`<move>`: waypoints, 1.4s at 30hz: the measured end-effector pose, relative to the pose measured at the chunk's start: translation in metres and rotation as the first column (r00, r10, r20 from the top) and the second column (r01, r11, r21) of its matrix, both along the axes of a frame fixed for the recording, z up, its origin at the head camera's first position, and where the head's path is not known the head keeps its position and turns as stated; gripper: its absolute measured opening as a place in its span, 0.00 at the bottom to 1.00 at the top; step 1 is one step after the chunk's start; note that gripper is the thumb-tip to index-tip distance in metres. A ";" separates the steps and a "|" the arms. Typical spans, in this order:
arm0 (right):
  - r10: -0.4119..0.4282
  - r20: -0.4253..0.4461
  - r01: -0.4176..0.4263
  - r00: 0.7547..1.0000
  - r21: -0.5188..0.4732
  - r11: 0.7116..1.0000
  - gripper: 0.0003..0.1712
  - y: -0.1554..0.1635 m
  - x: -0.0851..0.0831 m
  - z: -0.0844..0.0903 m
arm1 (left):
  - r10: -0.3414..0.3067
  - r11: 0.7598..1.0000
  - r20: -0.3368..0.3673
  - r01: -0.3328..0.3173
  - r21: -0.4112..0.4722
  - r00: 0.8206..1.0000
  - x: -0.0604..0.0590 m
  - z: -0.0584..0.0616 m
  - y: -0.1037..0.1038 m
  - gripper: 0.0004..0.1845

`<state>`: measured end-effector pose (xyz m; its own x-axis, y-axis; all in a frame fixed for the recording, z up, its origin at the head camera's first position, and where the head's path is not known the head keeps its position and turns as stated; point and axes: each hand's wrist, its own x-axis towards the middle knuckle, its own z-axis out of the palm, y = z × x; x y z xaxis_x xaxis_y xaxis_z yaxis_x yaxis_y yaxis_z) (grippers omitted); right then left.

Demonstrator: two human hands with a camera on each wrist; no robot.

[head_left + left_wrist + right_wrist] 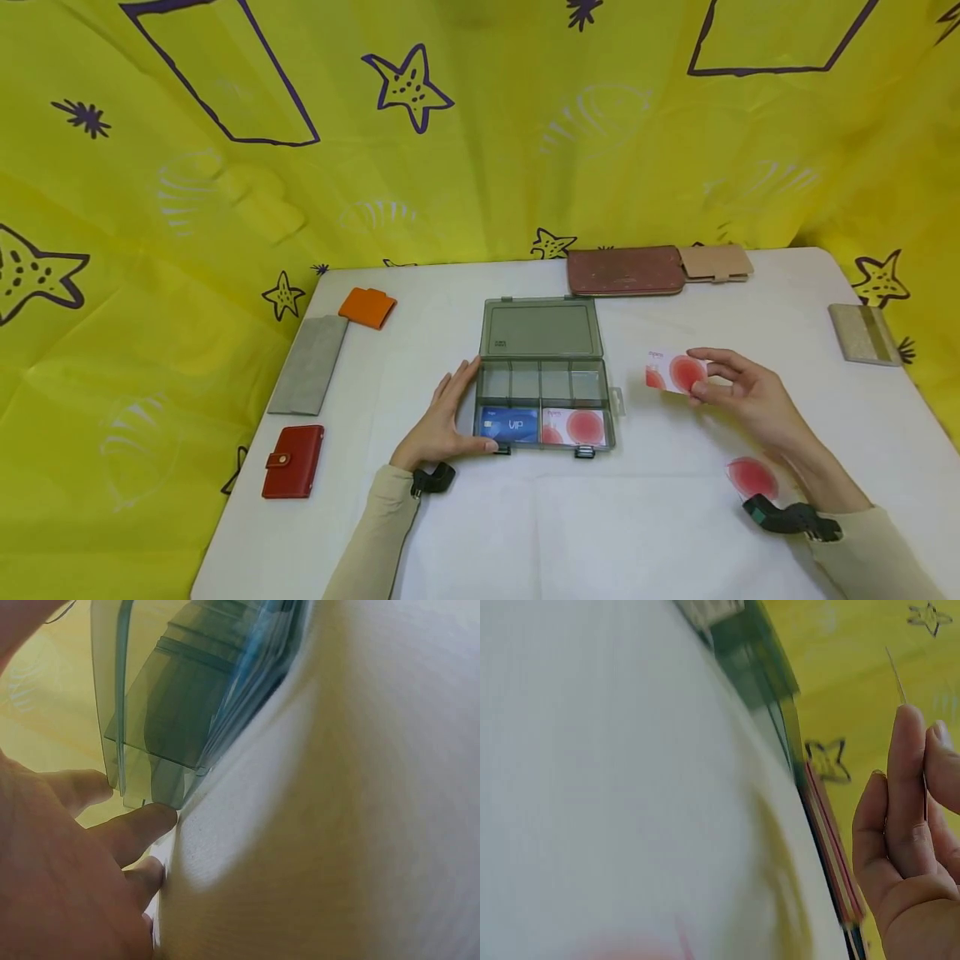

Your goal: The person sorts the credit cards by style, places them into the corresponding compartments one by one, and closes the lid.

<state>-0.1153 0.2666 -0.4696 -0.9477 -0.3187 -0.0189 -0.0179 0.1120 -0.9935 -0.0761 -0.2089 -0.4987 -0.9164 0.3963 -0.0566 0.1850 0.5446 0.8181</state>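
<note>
A grey-green translucent plastic box (545, 403) lies with its lid (542, 328) raised toward the back. Its front left compartment holds a blue VIP card (510, 424); the front right one holds a white card with a red circle (573, 427). My left hand (444, 421) touches the box's left side with fairly straight fingers, its thumb at the front edge. To the right of the box, above the table, my right hand (750, 396) pinches another red-circle card (671, 372) between thumb and fingers. In the right wrist view this card (895, 675) shows only as a thin edge.
Another red-circle card (752, 477) lies under the right wrist. At left are an orange case (367, 307), a grey wallet (309, 365) and a red card holder (293, 462). Behind the box lie a brown wallet (625, 271) and tan holder (716, 262); a beige wallet (862, 334) is far right.
</note>
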 end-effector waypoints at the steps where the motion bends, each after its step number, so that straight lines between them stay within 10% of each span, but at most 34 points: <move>1: 0.029 0.010 -0.028 1.000 -0.047 0.999 0.29 -0.007 0.001 0.000 | 0.000 1.000 0.001 0.000 0.002 1.000 0.000 0.000 0.000 0.72; 5: 0.145 -0.010 -0.145 0.989 -0.133 0.980 0.34 -0.036 0.007 -0.003 | 0.005 1.000 0.015 -0.005 0.002 1.000 0.001 0.001 0.000 0.72; 14: 0.162 -0.389 -0.031 0.907 0.322 0.946 0.38 -0.090 0.020 -0.013 | 0.013 1.000 0.012 -0.013 0.005 1.000 0.001 0.000 0.000 0.71; 28: 0.252 -0.465 -0.083 0.849 0.353 0.932 0.38 -0.076 0.022 -0.018 | 0.019 1.000 0.005 -0.019 0.006 1.000 0.001 -0.001 -0.001 0.71; 35: 0.227 -0.433 -0.031 0.872 0.413 0.910 0.39 -0.055 0.024 -0.007 | 0.007 1.000 -0.020 -0.007 0.016 1.000 0.000 -0.003 -0.002 0.72; 42: 0.169 -0.148 -0.028 0.974 0.664 0.747 0.49 0.024 0.028 0.007 | 0.003 1.000 0.005 -0.003 0.006 1.000 0.001 -0.001 0.000 0.72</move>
